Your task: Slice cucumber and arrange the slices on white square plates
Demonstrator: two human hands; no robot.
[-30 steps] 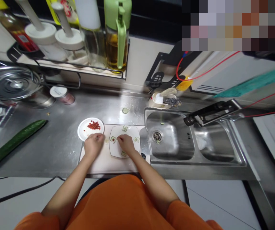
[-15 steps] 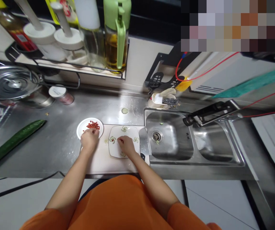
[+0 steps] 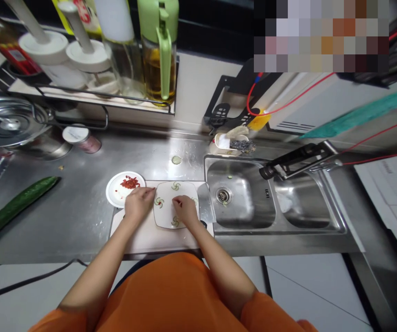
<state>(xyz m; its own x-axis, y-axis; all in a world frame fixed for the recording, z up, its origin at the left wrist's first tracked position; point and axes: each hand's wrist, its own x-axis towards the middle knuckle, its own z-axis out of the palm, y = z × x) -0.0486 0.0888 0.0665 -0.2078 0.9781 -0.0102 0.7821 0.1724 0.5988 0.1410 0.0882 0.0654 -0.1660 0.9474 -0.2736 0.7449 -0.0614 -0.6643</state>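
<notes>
A squarish white plate (image 3: pixel 166 214) lies on a pale cutting board (image 3: pixel 141 242). Thin green cucumber slices form curled swirls near its edges, and the left swirl (image 3: pixel 159 203) has a red bit at its centre. My left hand (image 3: pixel 139 205) is at the plate's upper left edge, fingertips pinched together; what they hold is too small to make out. Over the right part of the plate, my right hand (image 3: pixel 186 211) is also pinched closed, its fingertips hiding anything inside. Small red pieces (image 3: pixel 130 182) lie on a round white plate (image 3: pixel 114 193) beside my left hand.
A cleaver (image 3: pixel 206 203) lies between the board and the steel sink (image 3: pixel 243 198). On the left are a whole cucumber (image 3: pixel 21 207), a small jar (image 3: pixel 82 138) and a lidded pot (image 3: pixel 9 124). A cucumber slice (image 3: pixel 176 160) rests behind the board. Bottles stand on a rack above.
My left hand has moved right, from over the red pieces on the round plate to the edge of the squarish plate. My right hand stays over the squarish plate. The view has shifted slightly.
</notes>
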